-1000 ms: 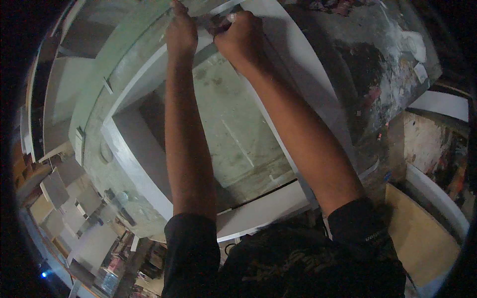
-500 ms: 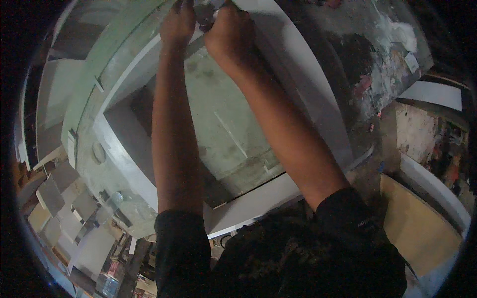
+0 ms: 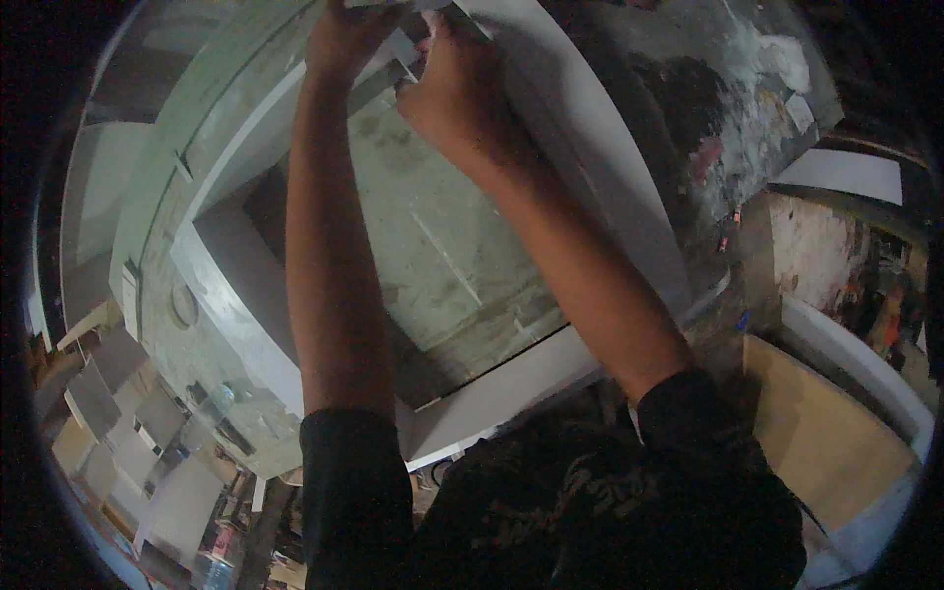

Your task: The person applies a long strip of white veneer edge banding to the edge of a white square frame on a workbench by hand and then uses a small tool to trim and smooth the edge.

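A white open box frame lies on the pale green worktable, whose surface shows through its middle. Both my arms reach across it to the far corner. My left hand is bent there, its fingers partly cut off by the picture's upper edge, closed around something pale. Close beside it, my right hand has its fingers curled, with the thumb side toward the left hand. A small pale grey piece shows between the two hands; its kind is unclear.
Several loose board pieces are heaped at the lower left, near a clear plastic bottle. A tan panel leans at the right. White smears mark the dark surface at the far right.
My left hand has shifted slightly left and turned, its fingers now pointing rightward. The right hand has dropped a little, its thumb side pulled away from the left hand. The view has shifted slightly.
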Available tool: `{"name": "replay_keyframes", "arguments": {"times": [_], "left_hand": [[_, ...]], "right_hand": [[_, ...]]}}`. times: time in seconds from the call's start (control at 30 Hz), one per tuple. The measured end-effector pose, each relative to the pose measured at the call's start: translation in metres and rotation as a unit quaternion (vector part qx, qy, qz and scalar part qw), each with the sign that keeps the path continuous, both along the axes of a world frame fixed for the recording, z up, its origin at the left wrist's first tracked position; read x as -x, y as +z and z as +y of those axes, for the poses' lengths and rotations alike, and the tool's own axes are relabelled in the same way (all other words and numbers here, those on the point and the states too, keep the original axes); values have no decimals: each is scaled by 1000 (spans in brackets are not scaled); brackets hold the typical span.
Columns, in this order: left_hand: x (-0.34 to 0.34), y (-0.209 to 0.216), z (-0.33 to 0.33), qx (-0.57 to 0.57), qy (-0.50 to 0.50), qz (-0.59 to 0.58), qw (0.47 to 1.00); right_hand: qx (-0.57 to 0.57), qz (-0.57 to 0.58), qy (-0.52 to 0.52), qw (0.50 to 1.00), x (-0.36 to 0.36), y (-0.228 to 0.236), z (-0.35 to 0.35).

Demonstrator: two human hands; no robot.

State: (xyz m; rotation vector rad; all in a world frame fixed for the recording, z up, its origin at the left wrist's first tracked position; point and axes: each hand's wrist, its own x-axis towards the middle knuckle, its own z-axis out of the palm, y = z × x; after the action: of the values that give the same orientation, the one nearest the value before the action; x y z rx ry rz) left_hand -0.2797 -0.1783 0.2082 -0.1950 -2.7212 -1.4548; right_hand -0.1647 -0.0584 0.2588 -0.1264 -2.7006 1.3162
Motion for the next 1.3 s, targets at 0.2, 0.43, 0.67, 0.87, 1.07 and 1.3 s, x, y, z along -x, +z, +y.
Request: {"name": "replay_keyframes", "arguments": {"times": [0.2, 0.43, 0.67, 0.87, 1.07, 1.3], "left_hand": [[7, -11, -13, -170, -69, 58, 981], [18, -10, -28, -104, -11, 83, 991], [-11, 26, -12, 56, -16, 260, 964], [-42, 46, -11, 218, 20, 356, 909], [-73, 78, -2, 247, 9, 413, 877], [-107, 122, -4, 162, 54, 390, 905]], "right_hand": [[-26, 133, -43, 990, -27, -40, -6], [56, 110, -91, 988, -29, -34, -18], [-4, 158, -87, 984, -31, -29, -6], [-35, 178, -68, 981, -33, -38, -1], [-33, 229, -142, 962, -26, -53, -12], [-40, 268, -158, 949, -25, -62, -13]]}}
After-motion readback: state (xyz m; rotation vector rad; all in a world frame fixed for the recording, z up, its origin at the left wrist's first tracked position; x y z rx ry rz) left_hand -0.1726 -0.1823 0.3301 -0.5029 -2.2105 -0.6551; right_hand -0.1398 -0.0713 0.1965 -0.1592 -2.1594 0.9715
